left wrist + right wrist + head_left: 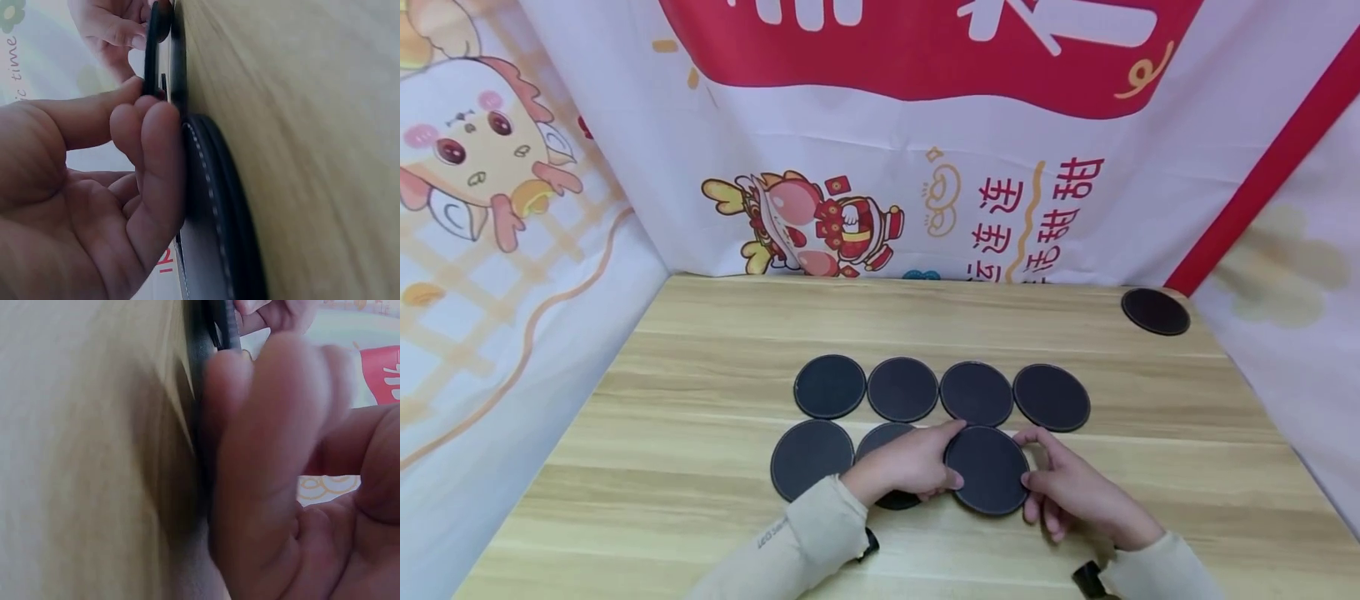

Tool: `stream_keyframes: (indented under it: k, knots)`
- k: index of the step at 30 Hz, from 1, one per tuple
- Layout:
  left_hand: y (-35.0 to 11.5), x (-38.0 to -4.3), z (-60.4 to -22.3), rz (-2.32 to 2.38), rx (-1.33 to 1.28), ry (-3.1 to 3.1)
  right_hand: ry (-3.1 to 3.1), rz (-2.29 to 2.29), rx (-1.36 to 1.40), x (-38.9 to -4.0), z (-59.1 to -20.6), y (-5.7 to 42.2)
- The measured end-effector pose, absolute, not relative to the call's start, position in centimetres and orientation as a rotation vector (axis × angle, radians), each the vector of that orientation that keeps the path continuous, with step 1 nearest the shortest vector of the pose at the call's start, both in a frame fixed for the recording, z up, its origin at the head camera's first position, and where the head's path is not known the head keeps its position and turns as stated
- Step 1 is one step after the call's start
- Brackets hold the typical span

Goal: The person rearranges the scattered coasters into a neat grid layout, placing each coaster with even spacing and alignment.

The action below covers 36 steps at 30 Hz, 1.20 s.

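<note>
My left hand [917, 461] and right hand [1078, 492] pinch a black round coaster [987, 471] between them, one at each side edge. Edge-on in the left wrist view, the held coaster [151, 53] stands slightly off the surface below it. Under my left hand lies another coaster [898, 498], partly covered by the hand; its pale edge stitching shows in the left wrist view. To the left of that is a further black coaster [812, 460]. In the right wrist view, the right hand's curled fingers [269, 469] hide most of the held coaster.
Behind the hands, several black coasters [903, 389] lie side by side in a row on the wood-grain table [700, 333]. One more coaster [1155, 312] lies at the far right corner. A printed white cloth [850, 117] hangs along the back and sides.
</note>
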<state>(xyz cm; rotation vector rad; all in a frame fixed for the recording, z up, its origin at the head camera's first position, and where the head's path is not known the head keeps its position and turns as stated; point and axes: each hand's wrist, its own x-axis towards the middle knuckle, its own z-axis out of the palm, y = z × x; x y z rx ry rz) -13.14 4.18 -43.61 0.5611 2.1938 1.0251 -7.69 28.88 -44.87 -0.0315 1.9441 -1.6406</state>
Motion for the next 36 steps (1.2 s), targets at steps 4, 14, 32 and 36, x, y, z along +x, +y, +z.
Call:
stream_keyframes:
  k: [4, 14, 32, 36]
  knots:
    - [4.35, -12.89, -43.75, 0.951, 0.569, 2.297, 1.958, -1.619, -0.004, -7.63, -44.99, 28.73]
    - [4.72, -12.83, -43.4, 0.747, 0.672, 2.456, 1.986, -1.59, 0.021, -7.68, -44.82, 28.47]
    - [4.43, -13.09, -43.9, 0.714, 0.75, 2.462, 1.987, -1.631, -0.012, -7.75, -44.84, 27.91]
    - [4.45, -13.16, -43.99, 0.694, 0.785, 2.459, 1.997, -1.631, -0.027, -7.74, -44.84, 27.91]
